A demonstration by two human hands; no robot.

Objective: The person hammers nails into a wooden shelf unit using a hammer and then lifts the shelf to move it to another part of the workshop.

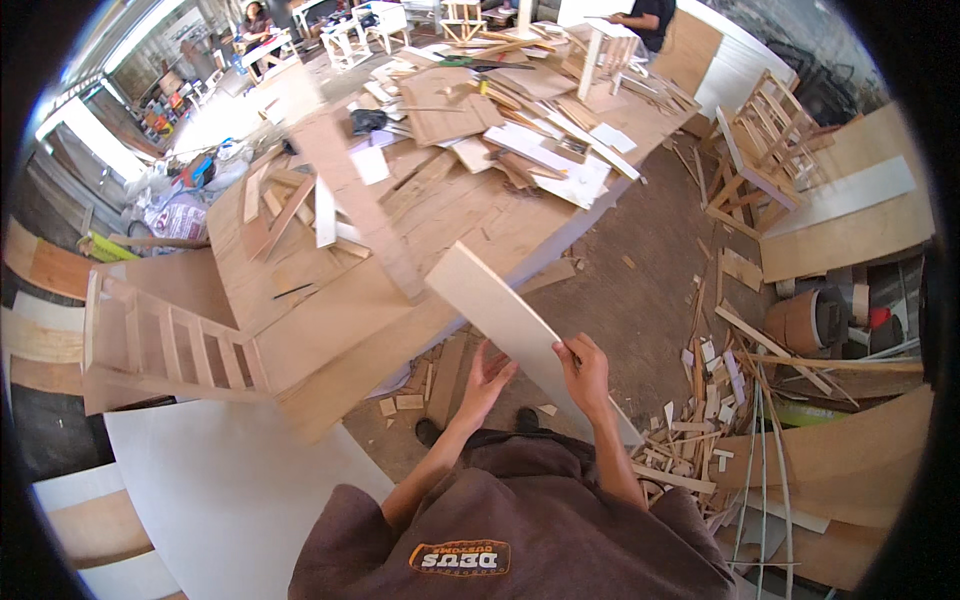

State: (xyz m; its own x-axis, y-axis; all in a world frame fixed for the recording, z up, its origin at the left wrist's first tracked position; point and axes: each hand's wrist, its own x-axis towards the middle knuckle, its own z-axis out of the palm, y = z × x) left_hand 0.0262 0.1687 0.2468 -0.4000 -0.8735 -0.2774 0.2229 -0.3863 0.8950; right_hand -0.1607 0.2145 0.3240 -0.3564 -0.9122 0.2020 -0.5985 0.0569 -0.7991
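A long pale wooden board [505, 325] slants in front of my body, its far end close to the near edge of the big worktable. My right hand [587, 372] is closed around the board's right edge, thumb on the upper face. Beside the opposite edge, my left hand [487, 383] has its fingers stretched and apart; whether a fingertip touches the board cannot be made out. Beyond the board, a long wooden plank [350, 190] lies across the plywood worktable [430, 220].
Wood offcuts [480, 110] cover the table's far part. A slatted wooden frame [180, 340] stands left, near a white panel [240, 490]. Scraps [690, 440] litter the floor at right, below a wooden chair frame [765, 150]. Another person [650, 22] stands at the far side.
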